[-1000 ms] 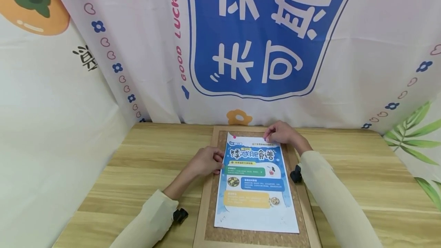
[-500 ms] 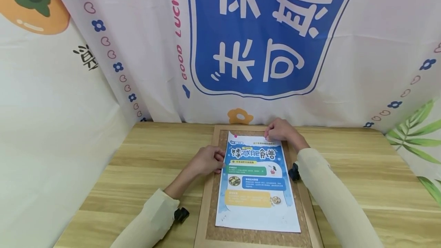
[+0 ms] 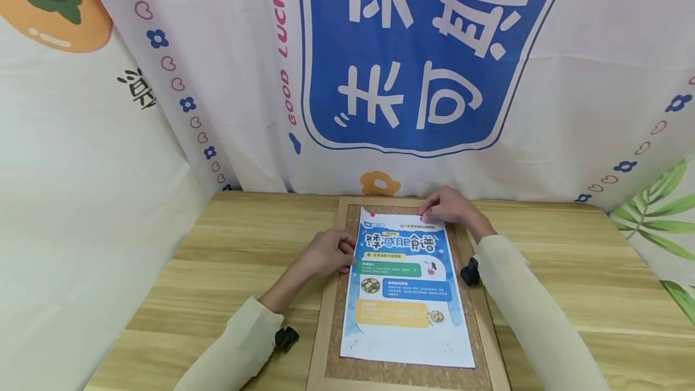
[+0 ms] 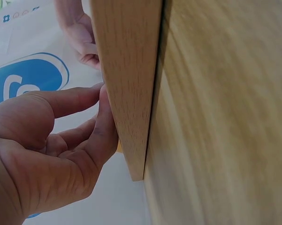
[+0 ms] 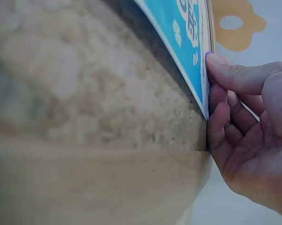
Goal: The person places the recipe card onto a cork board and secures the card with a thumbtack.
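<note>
A printed paper poster (image 3: pixel 404 343) in blue and white lies on a cork board (image 3: pixel 380 374) with a wooden frame. A pink push pin (image 3: pixel 372 215) sits at the poster's top left. At the top right corner, my right hand (image 3: pixel 449 205) pinches a purple push pin (image 5: pixel 208 54) against the paper; the fingers hide most of it. My left hand (image 3: pixel 329 251) pinches the poster's left edge between thumb and forefinger, its other fingers curled. The left wrist view shows those fingertips beside the frame's side (image 4: pixel 129 70), with the poster hidden behind it.
The board lies on a wood-grain table (image 3: pixel 217 294), its far end near a white printed curtain (image 3: pixel 244 107). Small black devices, such as the one at the left cuff (image 3: pixel 286 338), sit on both wrists. Table surface extends on both sides of the board.
The head view has shifted very slightly. Both hands keep their places on the poster, with only a slight shift of the right fingers at the purple push pin.
</note>
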The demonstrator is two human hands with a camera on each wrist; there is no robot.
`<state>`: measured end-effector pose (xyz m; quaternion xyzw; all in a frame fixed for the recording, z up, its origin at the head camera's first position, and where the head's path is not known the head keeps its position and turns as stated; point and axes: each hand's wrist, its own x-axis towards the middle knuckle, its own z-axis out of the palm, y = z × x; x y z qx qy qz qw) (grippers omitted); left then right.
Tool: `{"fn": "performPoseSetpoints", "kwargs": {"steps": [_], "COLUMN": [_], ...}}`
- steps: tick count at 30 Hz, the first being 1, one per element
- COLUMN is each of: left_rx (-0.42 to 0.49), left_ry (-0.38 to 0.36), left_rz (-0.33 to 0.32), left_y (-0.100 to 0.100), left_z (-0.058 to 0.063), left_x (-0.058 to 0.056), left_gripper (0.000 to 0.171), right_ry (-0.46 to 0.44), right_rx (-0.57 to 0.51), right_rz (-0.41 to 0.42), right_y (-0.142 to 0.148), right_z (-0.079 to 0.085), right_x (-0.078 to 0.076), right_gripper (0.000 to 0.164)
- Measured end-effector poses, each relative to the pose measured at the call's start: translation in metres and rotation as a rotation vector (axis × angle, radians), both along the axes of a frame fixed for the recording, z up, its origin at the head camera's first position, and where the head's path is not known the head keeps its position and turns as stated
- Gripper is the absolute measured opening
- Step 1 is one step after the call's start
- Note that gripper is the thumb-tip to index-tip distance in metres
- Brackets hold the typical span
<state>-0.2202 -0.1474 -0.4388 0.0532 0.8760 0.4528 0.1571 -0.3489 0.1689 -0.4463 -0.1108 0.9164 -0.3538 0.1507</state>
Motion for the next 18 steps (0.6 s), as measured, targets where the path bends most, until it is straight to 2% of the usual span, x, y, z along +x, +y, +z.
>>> {"fn": "performPoseSetpoints", "kwargs": {"steps": [10,18], "left_rx": [0.020,0.013], "left_ry": [0.009,0.010], "left_rz": [-0.028,-0.030], "left_y": [-0.0010,-0.0001], "left_z": [-0.0005,0.0008], "left_x": [0.0010,0.0008], "left_gripper": [0.023,0.024], "right_ry": [-0.013,0.012], "right_rx": [-0.015,-0.009], "right_rz": [-0.025,-0.024], "right_y": [0.0023,0.0012], "right_z": [-0.0039,-0.0023], "right_x": [-0.0049,-0.0028], "right_gripper": [0.012,0.012]}}
